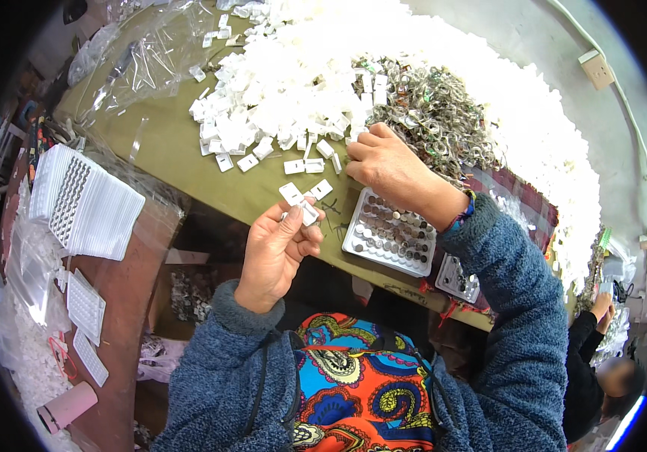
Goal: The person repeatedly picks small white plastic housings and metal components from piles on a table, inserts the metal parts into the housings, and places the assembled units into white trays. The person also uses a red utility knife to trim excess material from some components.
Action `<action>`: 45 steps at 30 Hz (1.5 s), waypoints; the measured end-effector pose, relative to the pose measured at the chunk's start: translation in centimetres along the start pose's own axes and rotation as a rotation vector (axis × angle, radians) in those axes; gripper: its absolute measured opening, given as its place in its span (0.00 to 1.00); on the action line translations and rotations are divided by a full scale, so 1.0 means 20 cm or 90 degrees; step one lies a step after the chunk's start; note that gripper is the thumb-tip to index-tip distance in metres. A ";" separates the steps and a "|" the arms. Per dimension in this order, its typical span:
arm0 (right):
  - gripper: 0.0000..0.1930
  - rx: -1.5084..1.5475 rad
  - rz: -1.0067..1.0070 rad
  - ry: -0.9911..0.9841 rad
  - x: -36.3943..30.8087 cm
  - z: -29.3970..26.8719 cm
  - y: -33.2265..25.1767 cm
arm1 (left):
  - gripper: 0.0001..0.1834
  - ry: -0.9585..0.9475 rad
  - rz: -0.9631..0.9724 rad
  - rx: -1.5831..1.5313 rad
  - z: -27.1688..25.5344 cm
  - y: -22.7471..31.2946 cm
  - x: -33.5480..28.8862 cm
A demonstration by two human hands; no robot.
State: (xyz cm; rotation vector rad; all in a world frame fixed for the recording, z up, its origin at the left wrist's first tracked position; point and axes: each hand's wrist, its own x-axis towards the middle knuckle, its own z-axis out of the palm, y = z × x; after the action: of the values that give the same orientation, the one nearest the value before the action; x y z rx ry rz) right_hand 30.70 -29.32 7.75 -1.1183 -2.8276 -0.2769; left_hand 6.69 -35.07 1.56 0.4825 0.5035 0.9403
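Note:
My left hand is closed, its thumb pressing small white plastic pieces against the fingers. Higher up, at the edge of a large heap of white plastic pieces, my right hand has its fingers curled downward. Its fingertips are hidden, so what they grip cannot be made out. Just beyond that hand lies a tangled pile of small greyish loop-shaped pieces. Under my right wrist sits a white tray with rows of small round pieces. Several loose white pieces lie between my hands and the heap.
A smaller tray with dark round pieces lies by my right sleeve. On the left are a stack of white trays, a pink cylinder and clear plastic wrap. Another person works at far right, near the wall.

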 end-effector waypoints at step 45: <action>0.07 1.144 0.657 0.529 -0.72 -0.27 -0.82 | 0.08 -0.381 0.183 0.593 0.47 -0.24 -0.23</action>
State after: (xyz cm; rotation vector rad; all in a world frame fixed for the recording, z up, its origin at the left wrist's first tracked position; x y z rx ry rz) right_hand 30.09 -51.85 8.71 -1.1049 -0.6973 1.2028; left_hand 13.05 -43.01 7.06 1.6575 0.2963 0.7327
